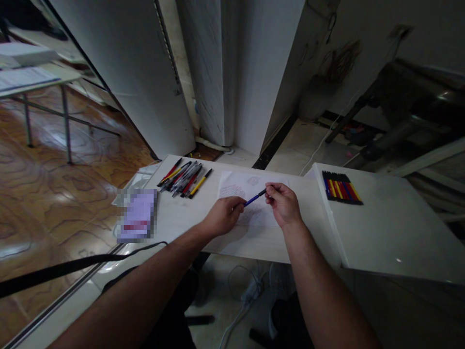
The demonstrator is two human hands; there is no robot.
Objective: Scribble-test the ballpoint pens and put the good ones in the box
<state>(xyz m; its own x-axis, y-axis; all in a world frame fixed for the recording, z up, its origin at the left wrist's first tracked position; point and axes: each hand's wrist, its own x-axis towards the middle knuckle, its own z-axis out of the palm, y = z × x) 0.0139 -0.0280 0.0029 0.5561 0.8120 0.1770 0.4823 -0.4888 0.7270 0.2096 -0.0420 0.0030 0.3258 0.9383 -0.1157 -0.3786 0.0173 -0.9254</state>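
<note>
A blue pen (pixel 253 199) with a black end is stretched between my two hands, above the table. My left hand (pixel 225 213) is closed on its blue end, and my right hand (pixel 282 203) pinches the black end between thumb and fingers. Whether the black part is a cap or a grip, I cannot tell. Beneath the pen lies a white sheet of paper (pixel 227 182) with reddish scribbles and writing. To the left, a loose pile of pens (pixel 185 178) in red, yellow, black and clear rests on the white table (pixel 174 218).
On a slightly higher white surface (pixel 385 232) at the right, a neat row of coloured pens (pixel 342 188) lies side by side. A blurred purple packet (pixel 137 215) sits at the left edge. A black strap (pixel 72 265) crosses the lower left; cables (pixel 236 320) run on the floor below.
</note>
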